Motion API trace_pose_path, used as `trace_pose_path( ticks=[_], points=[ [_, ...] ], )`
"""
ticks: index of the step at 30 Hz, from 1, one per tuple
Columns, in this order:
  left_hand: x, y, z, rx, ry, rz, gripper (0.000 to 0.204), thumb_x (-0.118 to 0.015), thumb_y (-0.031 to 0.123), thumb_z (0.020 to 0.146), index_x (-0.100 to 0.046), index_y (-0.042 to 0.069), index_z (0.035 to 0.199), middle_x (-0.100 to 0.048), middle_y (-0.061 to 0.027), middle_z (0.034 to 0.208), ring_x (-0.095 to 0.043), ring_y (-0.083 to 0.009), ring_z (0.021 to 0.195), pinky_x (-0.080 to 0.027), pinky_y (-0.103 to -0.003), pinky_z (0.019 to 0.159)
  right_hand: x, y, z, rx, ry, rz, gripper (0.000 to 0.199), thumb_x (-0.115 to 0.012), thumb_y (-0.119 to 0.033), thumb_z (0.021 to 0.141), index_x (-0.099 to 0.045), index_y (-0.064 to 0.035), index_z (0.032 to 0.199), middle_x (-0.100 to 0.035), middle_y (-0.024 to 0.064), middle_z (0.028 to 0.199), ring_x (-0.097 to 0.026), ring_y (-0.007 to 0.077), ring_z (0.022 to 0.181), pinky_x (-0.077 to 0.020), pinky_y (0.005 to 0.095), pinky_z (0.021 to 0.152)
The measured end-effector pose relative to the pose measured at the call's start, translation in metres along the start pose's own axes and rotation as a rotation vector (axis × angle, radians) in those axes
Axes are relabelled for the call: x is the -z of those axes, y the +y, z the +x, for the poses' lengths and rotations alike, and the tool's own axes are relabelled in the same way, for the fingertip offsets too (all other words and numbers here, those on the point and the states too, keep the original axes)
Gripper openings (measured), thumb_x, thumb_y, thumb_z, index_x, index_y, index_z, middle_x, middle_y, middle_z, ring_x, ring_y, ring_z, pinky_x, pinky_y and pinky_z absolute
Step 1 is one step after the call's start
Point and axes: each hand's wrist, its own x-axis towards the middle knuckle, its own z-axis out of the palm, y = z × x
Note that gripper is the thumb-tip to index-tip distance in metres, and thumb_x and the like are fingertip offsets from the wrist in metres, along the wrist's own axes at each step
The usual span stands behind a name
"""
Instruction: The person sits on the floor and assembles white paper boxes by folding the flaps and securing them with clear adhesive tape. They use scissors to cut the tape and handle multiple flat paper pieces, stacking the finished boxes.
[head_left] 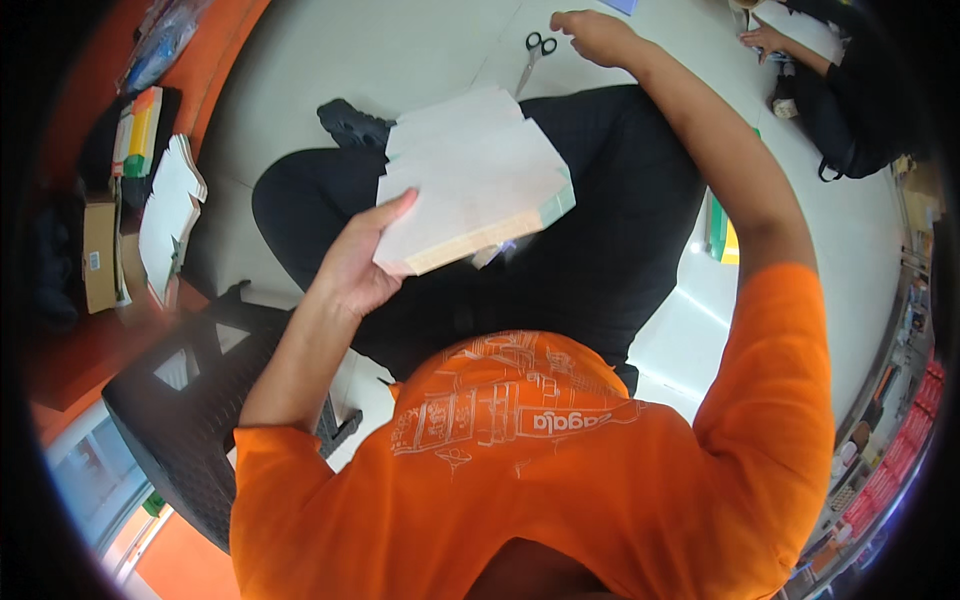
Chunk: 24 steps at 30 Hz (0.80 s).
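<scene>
My left hand [368, 255] is closed on the near left corner of a cut sheet of white card [470, 165], its thumb on top. The sheet has notched edges and an orange-and-green strip along its near side. It lies over my crossed legs, partly covering a small pale object [492, 254] in my lap. My right hand [600, 38] is stretched far forward over the floor, fingers drawn together; whether something small is between them cannot be made out. Just left of it, scissors [537, 55] with black handles lie on the floor, their blades pointing toward me.
A dark plastic stool [190, 400] stands at my left. Beyond it, an orange shelf [215, 75] holds white cut cards [170, 220] and coloured boxes [138, 130]. Another person [850, 80] sits at the far right. A green-and-yellow piece [722, 232] lies beside my right knee.
</scene>
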Motion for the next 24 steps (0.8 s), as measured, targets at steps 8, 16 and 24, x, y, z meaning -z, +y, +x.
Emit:
trace_pose_path(
  ticks=[8,16,24],
  points=[
    [-0.004,0.007,0.001,0.032,0.106,0.035,0.047,-0.067,0.026,0.095,-0.055,-0.005,0.127,-0.066,-0.0131,0.118,-0.068,-0.0212,0.106,-0.056,-0.034,0.091,-0.088,0.037,0.081,0.313,-0.242,-0.379,0.022,-0.055,-0.014,0.092,-0.057,-0.0137,0.114,-0.064,0.0069,0.110,-0.066,0.0283,0.105,-0.0533,0.0442,0.086],
    [-0.001,0.006,-0.001,0.072,0.094,0.015,0.044,-0.066,0.026,0.096,-0.056,-0.005,0.125,-0.067,-0.0134,0.114,-0.070,-0.0196,0.100,-0.059,-0.033,0.087,-0.096,0.028,0.110,0.049,-0.456,-0.191,0.035,-0.045,-0.032,0.102,-0.064,-0.0087,0.119,-0.070,0.0202,0.104,-0.066,0.0383,0.093,-0.0494,0.0477,0.090],
    [-0.005,0.014,0.007,0.081,0.076,0.078,0.040,-0.066,0.025,0.096,-0.057,-0.005,0.122,-0.067,-0.0120,0.111,-0.071,-0.0181,0.097,-0.060,-0.030,0.084,-0.101,0.070,0.096,0.052,-0.472,-0.180,0.053,-0.075,-0.034,0.079,-0.062,-0.0013,0.118,-0.070,0.0202,0.095,-0.068,0.0349,0.083,-0.0554,0.0439,0.073]
  ],
)
